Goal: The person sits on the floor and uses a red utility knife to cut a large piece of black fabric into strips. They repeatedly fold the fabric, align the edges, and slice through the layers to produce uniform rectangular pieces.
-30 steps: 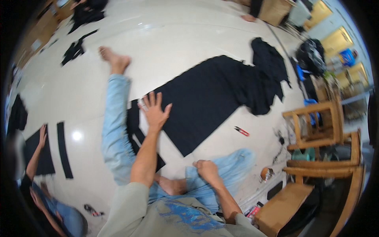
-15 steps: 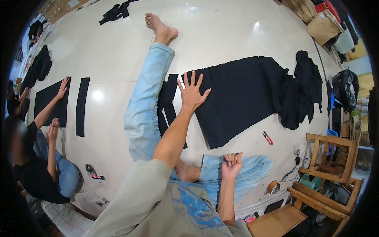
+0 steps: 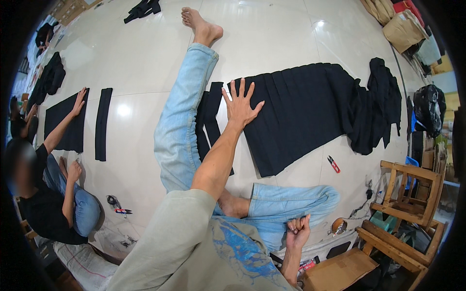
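Observation:
My left hand (image 3: 240,107) lies flat with fingers spread on the left edge of a black pleated cloth (image 3: 301,116), which is laid out on the floor. The cloth's right end runs into a crumpled heap of black fabric (image 3: 381,109). Black fabric strips (image 3: 212,116) lie left of that hand, beside my stretched leg. Over my bent knee, low on the right, my right hand (image 3: 298,233) is raised off the cloth. Its fingers are curled and pinched together; whatever they hold is too small to make out. Red-handled thread snips (image 3: 334,164) rest below the cloth.
At left a co-worker (image 3: 43,203) sits with one hand on a black cloth panel (image 3: 60,123), beside a black strip (image 3: 102,126). Another pair of snips (image 3: 123,211) lies near them. Wooden stools (image 3: 407,194) and a cardboard sheet (image 3: 340,271) stand at lower right.
My right hand has moved down and to the right, away from the cloth. The left hand stays on the cloth's edge. The co-worker's lower hand has shifted down, off their panel.

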Demonstrator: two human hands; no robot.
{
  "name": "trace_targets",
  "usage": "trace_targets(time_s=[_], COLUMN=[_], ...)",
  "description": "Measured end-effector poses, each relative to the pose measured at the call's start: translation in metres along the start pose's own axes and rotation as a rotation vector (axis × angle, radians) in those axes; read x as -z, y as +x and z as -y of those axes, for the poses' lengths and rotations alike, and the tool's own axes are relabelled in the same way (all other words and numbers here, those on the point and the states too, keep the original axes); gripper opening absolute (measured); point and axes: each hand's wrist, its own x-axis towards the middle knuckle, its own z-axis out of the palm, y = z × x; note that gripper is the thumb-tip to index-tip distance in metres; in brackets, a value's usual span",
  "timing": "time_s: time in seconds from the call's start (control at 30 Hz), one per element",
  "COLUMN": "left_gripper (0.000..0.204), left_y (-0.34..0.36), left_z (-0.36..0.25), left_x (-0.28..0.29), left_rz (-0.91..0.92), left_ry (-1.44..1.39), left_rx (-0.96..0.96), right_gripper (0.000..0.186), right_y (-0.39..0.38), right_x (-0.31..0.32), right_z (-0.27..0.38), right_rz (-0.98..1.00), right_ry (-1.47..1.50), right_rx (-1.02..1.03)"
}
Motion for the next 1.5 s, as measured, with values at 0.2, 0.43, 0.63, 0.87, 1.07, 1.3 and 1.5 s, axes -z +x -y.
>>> trace_targets(time_s=[0.2,0.43,0.63,0.87,1.07,1.3,1.5], left_gripper=[0.08,0.077,0.078,0.078,0.078,0.081,0.08], left_y=[-0.002,-0.002,0.001,0.0,0.0,0.001,0.001], left_z=[0.0,0.001,0.0,0.005,0.001,0.0,0.002], left_x=[-0.002,-0.001,-0.003,-0.003,-0.006,-0.004,-0.004], left_rz=[-0.02,-0.047,-0.007,-0.008,-0.009,0.014,0.0], left_ry=[-0.001,0.017,0.017,0.023,0.028,0.004,-0.006], left_rx=[-0.012,-0.023,-0.014,-0.006,-0.002,0.01,0.006], right_gripper=[0.046,0.034,0.039,0.035,0.04,0.04,0.041], right_y=[-0.029,0.062,0.095,0.097,0.093,0.059,0.029], right_x=[0.018,-0.086,-0.094,-0.124,-0.098,-0.082,-0.043], right_z=[0.02,-0.042,-0.038,-0.046,-0.055,-0.049,-0.031], right_rz=[-0.051,0.144,0.362,0.416,0.196,0.101,0.091], right_ry=[-0.332,-1.586,-1.623,0.368,0.392,0.215,0.162], right_rx=[0.021,0.818,0.15,0.075,0.04,0.116,0.085])
